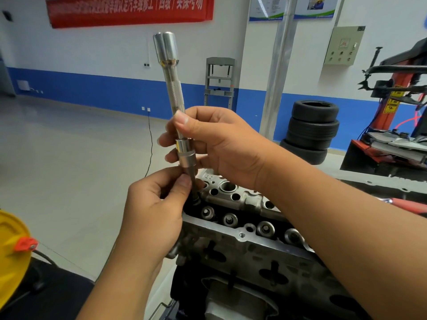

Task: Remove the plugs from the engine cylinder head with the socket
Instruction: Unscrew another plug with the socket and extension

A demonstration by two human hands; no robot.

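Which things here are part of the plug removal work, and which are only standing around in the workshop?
Part of the job:
- socket tool, gripped by the right hand
- its lower tip, pinched by the left hand
- cylinder head

Only standing around:
- stacked tyres
- yellow container
- tyre changer
- red banner
- grey wall box

Right hand (221,144) grips socket ext (176,100), left hand (157,202) pinches plug (193,181) over cyl head (242,218)
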